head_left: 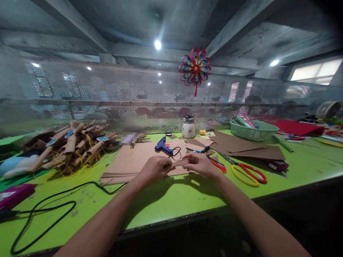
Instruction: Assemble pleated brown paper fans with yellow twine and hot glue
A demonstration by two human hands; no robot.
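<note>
Between my two hands is a small layered piece of brown cardboard, held just above the front of the table. Closed fingers of my left hand grip its left end. My right hand pinches the other end between thumb and fingers. Beneath and behind them lies a stack of brown cardboard sheets. A blue glue gun rests on that stack, just beyond my hands. Close to my right hand are red-handled scissors, partly hidden by it. Bigger scissors with red and yellow handles lie farther right.
A pile of rolled cardboard pieces with yellow strands stands at left. A black cord loops across the green table. Behind are a white jar and a green basket; more cardboard lies at right.
</note>
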